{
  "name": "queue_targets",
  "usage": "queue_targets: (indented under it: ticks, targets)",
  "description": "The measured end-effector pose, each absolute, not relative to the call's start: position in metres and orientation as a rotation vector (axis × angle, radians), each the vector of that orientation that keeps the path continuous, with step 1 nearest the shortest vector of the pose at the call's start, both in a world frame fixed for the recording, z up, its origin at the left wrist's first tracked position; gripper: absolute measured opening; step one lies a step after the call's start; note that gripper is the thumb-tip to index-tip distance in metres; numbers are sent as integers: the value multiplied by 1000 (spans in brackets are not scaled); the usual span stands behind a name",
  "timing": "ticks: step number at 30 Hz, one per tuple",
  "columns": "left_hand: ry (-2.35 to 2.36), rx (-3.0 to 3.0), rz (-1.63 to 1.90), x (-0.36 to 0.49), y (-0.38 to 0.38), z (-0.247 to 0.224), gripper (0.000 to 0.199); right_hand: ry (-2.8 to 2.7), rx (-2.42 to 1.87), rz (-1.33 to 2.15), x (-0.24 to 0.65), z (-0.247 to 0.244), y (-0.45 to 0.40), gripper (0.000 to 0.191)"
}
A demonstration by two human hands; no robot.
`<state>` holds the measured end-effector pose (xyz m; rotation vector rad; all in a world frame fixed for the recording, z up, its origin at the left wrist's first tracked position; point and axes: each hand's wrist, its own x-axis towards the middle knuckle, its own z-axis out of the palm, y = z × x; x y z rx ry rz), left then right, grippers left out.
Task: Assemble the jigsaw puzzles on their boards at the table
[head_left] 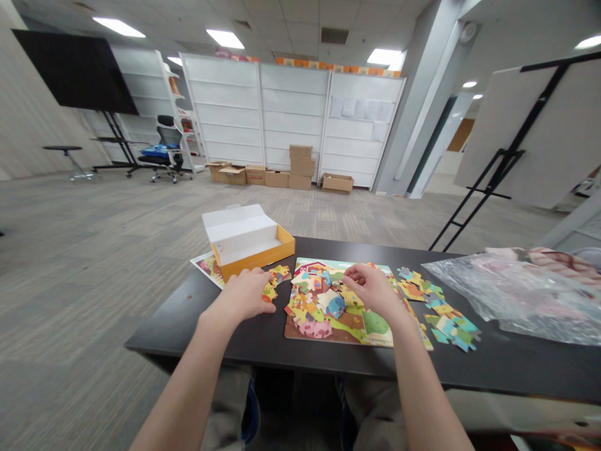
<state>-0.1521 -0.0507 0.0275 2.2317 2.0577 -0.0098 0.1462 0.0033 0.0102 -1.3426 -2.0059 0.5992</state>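
A colourful farm-picture board (352, 331) lies on the black table, with a heap of puzzle pieces (310, 300) on its left half. My right hand (369, 285) is over the board's upper middle, its fingers curled together; whatever they may hold is too small to make out. My left hand (248, 293) rests left of the board, fingers apart, beside some yellow puzzle pieces (280, 273) and in front of the open yellow box (263, 255). More loose pieces (451, 322) spread to the right of the board.
Crumpled clear plastic (516, 300) covers the right part of the black table (188, 322). A printed sheet (206, 266) lies partly under the box. Beyond the table are a whiteboard stand (498, 169), cardboard boxes (300, 169), shelves and a chair (169, 147).
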Motion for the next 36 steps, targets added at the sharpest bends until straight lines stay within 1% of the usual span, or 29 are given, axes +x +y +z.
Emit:
queue_targets:
  ticks: [2,4,6,11,16,20,22,27,31,33,36]
  targets:
    - [1925,2286,137,-139,-53,31,52,-1989,-1350,554,146,13,2,17]
    - [1778,2298,187,-123,-54,31,45,-1973,-1353,511,146,16,2,16]
    - [1729,2325,121,-106,-55,27,45,-1973,-1340,492,146,17,1,16]
    - [1783,2387,31,-87,-55,19,33,-2021,-1295,531,149,11,-1,17]
    - [1861,2366,48,-116,-50,33,40,-2022,-1316,535,156,5,1,21]
    - [2213,2201,161,-152,-38,38,34,-2014,-1356,483,162,2,3,22]
    - [2248,2165,174,-162,-31,33,32,-2024,-1368,469,162,1,3,21]
    - [2167,2165,146,-159,-21,12,34,-2060,-1399,463,160,-3,1,17]
    - [2168,2172,111,-150,-18,6,35,-2063,-1426,453,158,-4,2,16]
    - [2134,2236,191,-142,-17,6,34,-2080,-1428,444,157,-3,1,17]
    - [1902,2367,350,-123,-15,5,31,-2140,-1411,464,152,-2,-1,16]
